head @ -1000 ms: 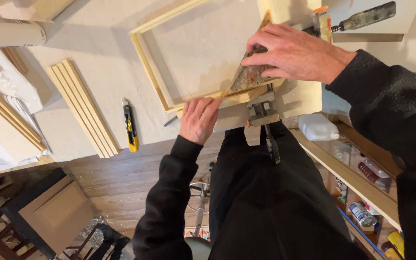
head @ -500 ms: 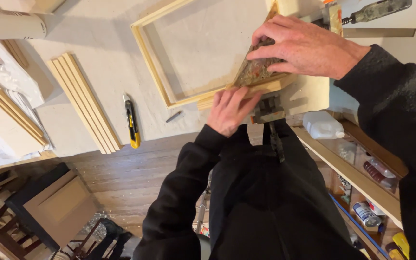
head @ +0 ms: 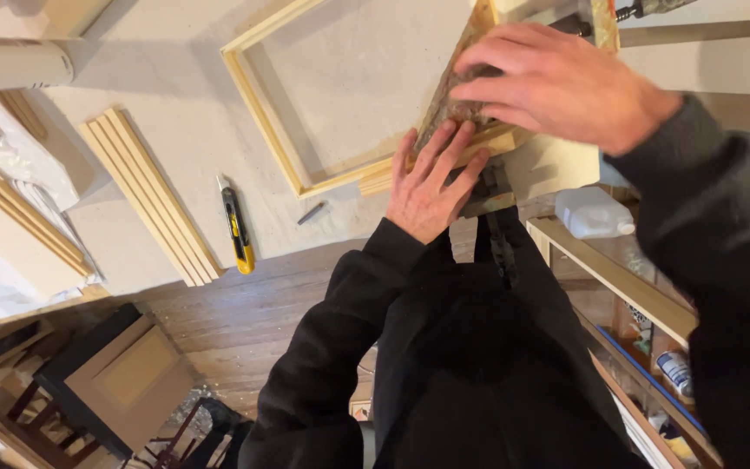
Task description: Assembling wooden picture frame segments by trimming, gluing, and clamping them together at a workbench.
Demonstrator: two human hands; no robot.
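Your left hand (head: 431, 187) lies flat, fingers spread, pressing on the corner of the wooden frame (head: 275, 130) at the table (head: 175, 78) edge; its grip is open, closed on nothing. Your right hand (head: 566, 82) curls over a dark rough block (head: 449, 108) on that same corner, gripping it loosely. A yellow utility knife (head: 238, 227) lies beside stacked wooden strips (head: 149, 195).

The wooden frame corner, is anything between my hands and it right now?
Nothing visible does. The left hand lies flat with its fingers on the near corner of the wooden frame, and the right hand presses a brownish sanding block against that same corner. The yellow utility knife lies off to the side.
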